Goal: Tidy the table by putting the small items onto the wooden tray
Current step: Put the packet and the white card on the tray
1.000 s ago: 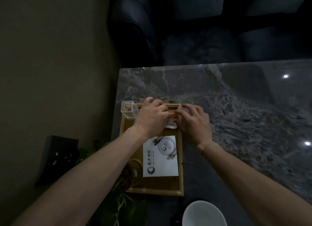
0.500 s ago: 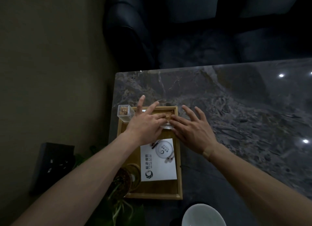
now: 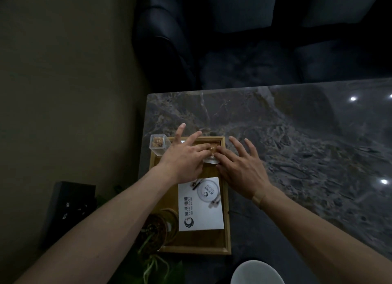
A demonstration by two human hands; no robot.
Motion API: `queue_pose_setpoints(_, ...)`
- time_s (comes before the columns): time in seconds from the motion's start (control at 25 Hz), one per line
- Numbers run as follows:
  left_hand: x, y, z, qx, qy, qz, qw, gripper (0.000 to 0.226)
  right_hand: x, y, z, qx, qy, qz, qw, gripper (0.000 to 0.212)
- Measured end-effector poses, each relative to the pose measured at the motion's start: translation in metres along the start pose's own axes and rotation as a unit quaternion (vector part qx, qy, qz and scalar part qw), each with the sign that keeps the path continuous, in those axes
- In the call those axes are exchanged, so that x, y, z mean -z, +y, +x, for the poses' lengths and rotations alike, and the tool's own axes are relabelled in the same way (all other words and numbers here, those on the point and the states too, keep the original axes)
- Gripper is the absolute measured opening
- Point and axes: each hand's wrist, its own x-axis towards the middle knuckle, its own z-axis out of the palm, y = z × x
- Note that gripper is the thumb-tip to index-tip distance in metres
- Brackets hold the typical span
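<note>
A wooden tray (image 3: 226,201) was seen at the left end of a dark marble table (image 3: 297,135). At the tray's far end a small amber object (image 3: 212,149) on a pale base was found between the two hands. The left hand (image 3: 184,156) was spread over the tray with its fingers straight and fanned wide, and its inner fingertips were laid against the left side of the amber object. The right hand (image 3: 239,167) was likewise held flat with fingers splayed, its thumb side brought up against the object's right side; whether the object was pinched could not be told. A clear toothpick box (image 3: 158,144) was stood at the tray's far left corner. A white printed card (image 3: 200,205) and round woven coasters (image 3: 167,224) were laid on the tray nearer the person. A white bowl (image 3: 256,273) was seen at the bottom edge.
</note>
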Motion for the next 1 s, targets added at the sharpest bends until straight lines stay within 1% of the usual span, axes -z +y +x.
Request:
queue_pose_setpoints(0.16, 0.0, 0.0, -0.001, 0.002, -0.004, -0.024, 1.0, 0.049, 0.001, -0.003, -0.001, -0.011, -0.003, 0.014, 1.0, 0.043)
queue_pose_setpoints(0.24, 0.002, 0.001, -0.005, 0.012, 0.012, -0.049, 0.999, 0.047, 0.007, -0.004, -0.005, -0.032, -0.002, 0.031, 0.999, 0.042)
queue_pose_setpoints(0.32, 0.008, 0.002, -0.012, 0.04, 0.044, -0.085, 0.995, 0.039, 0.017, -0.006, -0.01, -0.048, -0.015, 0.052, 0.997, 0.039)
queue_pose_setpoints(0.4, 0.019, 0.006, -0.023, 0.078, 0.05, -0.129, 0.987, 0.032, 0.029, -0.01, -0.017, -0.049, -0.044, 0.07, 0.995, 0.039)
queue_pose_setpoints(0.52, 0.028, 0.016, -0.042, 0.121, 0.013, -0.166, 0.979, 0.029, 0.044, -0.02, -0.028, -0.048, -0.071, 0.09, 0.992, 0.043)
queue_pose_setpoints(0.6, 0.032, 0.02, -0.055, 0.148, -0.025, -0.197, 0.969, 0.034, 0.053, -0.028, -0.034, -0.054, -0.082, 0.104, 0.99, 0.046)
queue_pose_setpoints(0.68, 0.032, 0.022, -0.063, 0.175, -0.081, -0.228, 0.954, 0.05, 0.056, -0.034, -0.035, -0.049, -0.094, 0.11, 0.988, 0.054)
queue_pose_setpoints(0.76, 0.033, 0.023, -0.07, 0.191, -0.138, -0.233, 0.943, 0.072, 0.059, -0.038, -0.034, -0.04, -0.123, 0.113, 0.985, 0.071)
queue_pose_setpoints(0.84, 0.032, 0.025, -0.074, 0.192, -0.188, -0.226, 0.936, 0.086, 0.06, -0.042, -0.032, -0.029, -0.167, 0.12, 0.978, 0.088)
queue_pose_setpoints(0.92, 0.031, 0.027, -0.075, 0.182, -0.215, -0.215, 0.935, 0.089, 0.058, -0.045, -0.029, -0.017, -0.199, 0.104, 0.974, 0.096)
queue_pose_setpoints(1.0, 0.03, 0.029, -0.074, 0.17, -0.219, -0.201, 0.94, 0.088, 0.056, -0.047, -0.026, -0.005, -0.22, 0.075, 0.973, 0.096)
